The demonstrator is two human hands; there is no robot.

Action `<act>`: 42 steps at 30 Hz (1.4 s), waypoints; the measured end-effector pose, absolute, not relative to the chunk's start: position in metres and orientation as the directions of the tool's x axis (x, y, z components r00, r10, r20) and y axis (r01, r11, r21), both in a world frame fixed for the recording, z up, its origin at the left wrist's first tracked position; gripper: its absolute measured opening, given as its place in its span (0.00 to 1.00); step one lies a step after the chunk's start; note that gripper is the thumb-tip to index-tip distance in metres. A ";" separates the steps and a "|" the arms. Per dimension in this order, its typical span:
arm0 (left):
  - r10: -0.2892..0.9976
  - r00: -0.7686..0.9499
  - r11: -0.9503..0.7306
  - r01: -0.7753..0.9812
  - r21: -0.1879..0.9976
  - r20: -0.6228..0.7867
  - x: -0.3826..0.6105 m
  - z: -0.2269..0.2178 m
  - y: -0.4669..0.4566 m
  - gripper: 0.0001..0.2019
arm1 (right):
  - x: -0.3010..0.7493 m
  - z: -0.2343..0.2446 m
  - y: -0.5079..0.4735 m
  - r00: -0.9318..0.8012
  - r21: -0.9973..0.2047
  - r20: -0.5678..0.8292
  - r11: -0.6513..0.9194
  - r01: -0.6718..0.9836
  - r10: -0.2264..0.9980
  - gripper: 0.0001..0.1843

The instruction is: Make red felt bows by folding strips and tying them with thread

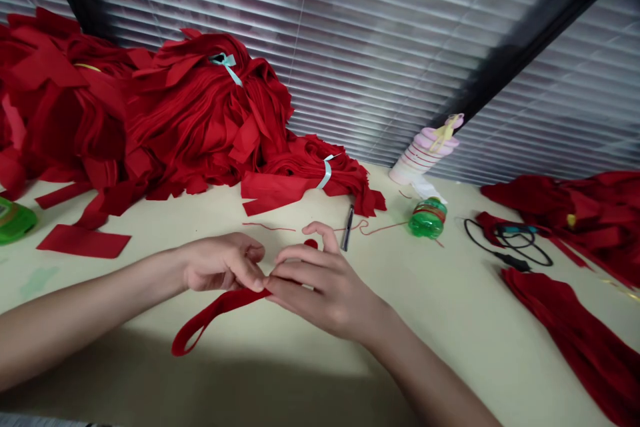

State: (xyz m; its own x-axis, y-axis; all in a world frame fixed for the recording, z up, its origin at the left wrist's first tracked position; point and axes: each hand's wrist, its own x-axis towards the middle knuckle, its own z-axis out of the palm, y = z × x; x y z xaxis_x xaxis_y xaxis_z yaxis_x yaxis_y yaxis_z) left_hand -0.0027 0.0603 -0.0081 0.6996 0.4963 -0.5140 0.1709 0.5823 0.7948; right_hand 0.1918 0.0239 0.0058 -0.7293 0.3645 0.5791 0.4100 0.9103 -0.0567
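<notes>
Your left hand point(220, 263) and right hand point(320, 287) meet just in front of you, at the middle of the surface point(465, 320). Together they pinch a red felt strip point(220, 301) between thumbs and fingers, though your fingers hide the exact hold. The strip's free end curls into a loop at lower centre, probably because only 1 end is pinched. A small red piece point(311, 243) sits just past your right hand, partly hidden by its fingers.

Beyond that lie loose red threads point(270, 227), a pen point(347, 227), and a green bottle point(428, 217), so reaching forward with your right hand leaves little room before you meet them. The thread runs close to the pen and on toward the bottle.

A large heap of red felt point(200, 120) fills the upper left, with a banded bundle point(310, 180) at its front edge. The pale blue band seems to keep those strips together. A loose red rectangle point(83, 241) lies at the left, near a green container point(15, 220) cut off by the frame edge.

On the right are a black cable point(510, 243) and 2 more lots of red felt point(575, 213) point(570, 340). There is more bare surface toward the lower right, but the felt reaches the frame edge there.
</notes>
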 end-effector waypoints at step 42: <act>0.322 0.792 0.518 0.311 0.797 -0.518 -0.013 -0.019 0.068 0.06 | 0.186 -0.004 0.019 -0.788 0.152 0.548 0.892 0.425 0.281 0.13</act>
